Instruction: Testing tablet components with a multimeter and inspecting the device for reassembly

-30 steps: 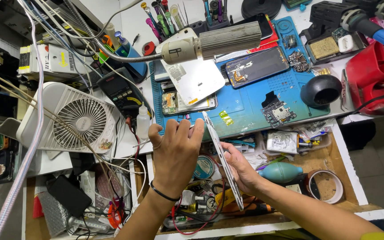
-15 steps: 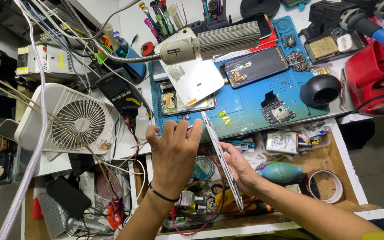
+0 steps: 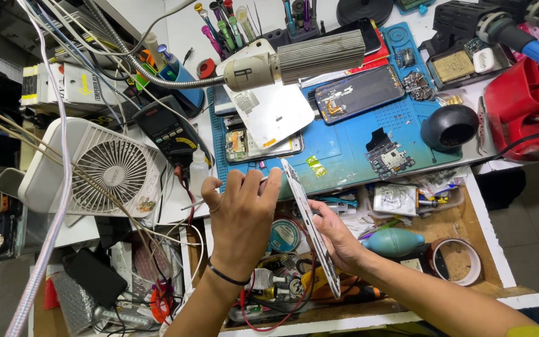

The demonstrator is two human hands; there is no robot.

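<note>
Panel [image 3: 310,228]: edge-on between your hands, long axis running from far-left to near-right. Left hand [image 3: 241,218] fingertips pinch its far end; right hand [image 3: 338,240] grips its middle from beneath.

A white workbench [image 3: 188,28] carries a blue repair mat [image 3: 344,146], a white desk fan [image 3: 104,171], a multimeter [image 3: 168,132] and a red tool [image 3: 522,103]. On the mat lie an opened phone [image 3: 358,93], a white back cover [image 3: 276,112], a small circuit board [image 3: 387,159] and a black bowl [image 3: 449,126].
</note>
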